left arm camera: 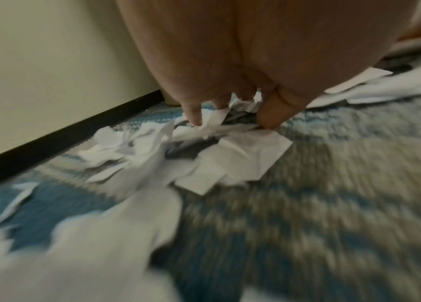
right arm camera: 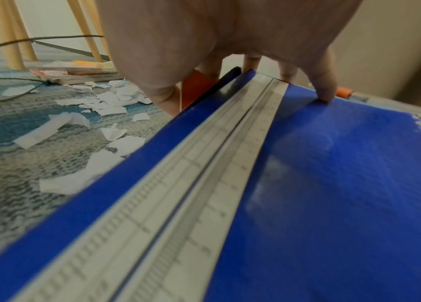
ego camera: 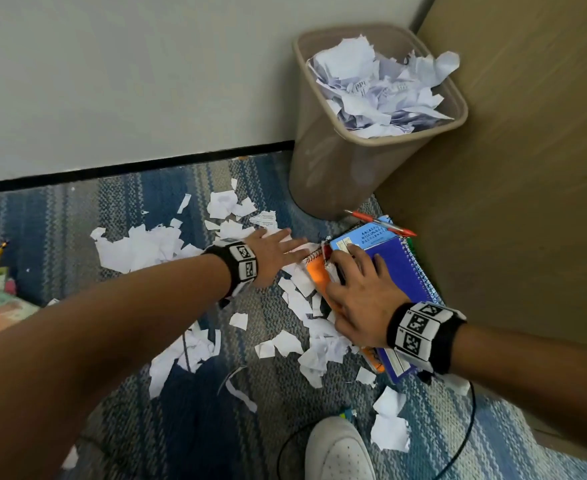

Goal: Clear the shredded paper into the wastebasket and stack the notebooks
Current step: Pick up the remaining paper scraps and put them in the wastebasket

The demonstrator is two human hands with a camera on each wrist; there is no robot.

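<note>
While the right hand (ego camera: pixel 358 299) pressed flat, fingers spread, on the blue spiral-bound notebook (ego camera: pixel 401 268) beside the tan plastic wastebasket (ego camera: pixel 323 168), the left hand (ego camera: pixel 271 252) lay open over scattered white paper scraps (ego camera: pixel 139 247), gripping nothing; gathering was underway, and scooping likely came next.

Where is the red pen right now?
In the head view the red pen lies on the right, across the far end of the blue notebook, just in front of the wastebasket and beside the wooden panel.
</note>
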